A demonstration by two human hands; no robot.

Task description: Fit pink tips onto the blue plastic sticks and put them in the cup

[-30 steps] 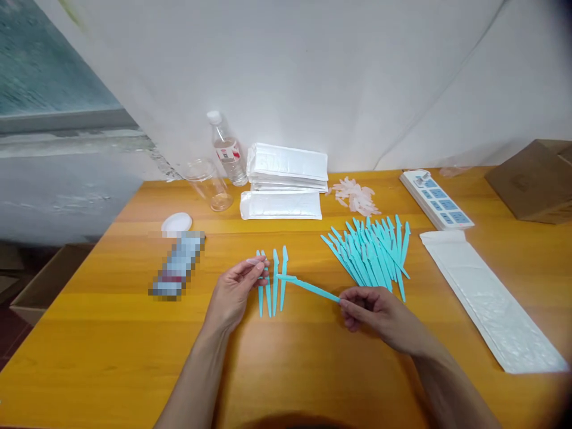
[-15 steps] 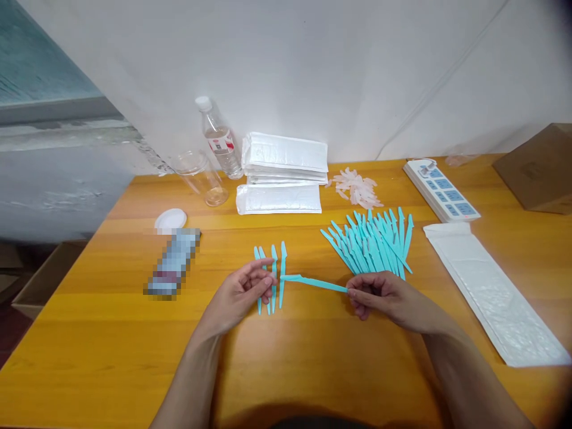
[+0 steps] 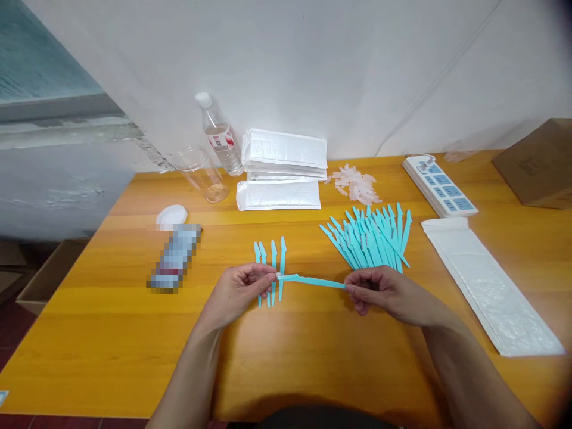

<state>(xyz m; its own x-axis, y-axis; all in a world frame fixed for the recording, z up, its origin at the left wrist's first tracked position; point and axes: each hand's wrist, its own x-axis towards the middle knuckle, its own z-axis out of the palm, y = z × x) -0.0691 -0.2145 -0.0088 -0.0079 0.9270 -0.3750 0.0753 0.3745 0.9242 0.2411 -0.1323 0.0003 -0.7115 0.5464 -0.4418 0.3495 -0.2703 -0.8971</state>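
My right hand (image 3: 378,290) pinches the handle end of a turquoise eyebrow razor (image 3: 317,282), held nearly level with its head toward the left. The fingers of my left hand (image 3: 248,292) are closed on a small whitish cap (image 3: 277,275), which meets the razor's head; most of this cap is hidden by the fingers. Several more razors (image 3: 282,262) lie side by side on the table, partly behind my left hand. Beyond my right hand a heap of turquoise razors (image 3: 370,238) fans out. Further back lies a pile of translucent pinkish caps (image 3: 355,183).
White padded mailers (image 3: 283,152) are stacked by the wall, and another mailer (image 3: 491,286) lies at right. A power strip (image 3: 440,186) and cardboard box (image 3: 536,164) stand back right. At left are a bottle (image 3: 222,143), clear jar (image 3: 203,176), white lid (image 3: 173,215) and blurred phone-like object (image 3: 176,256).
My left hand's fingers have gone from loosely curled to a pinch, and the whitish cap now shows against the razor's head. My right hand keeps its hold, and the view has shifted slightly.
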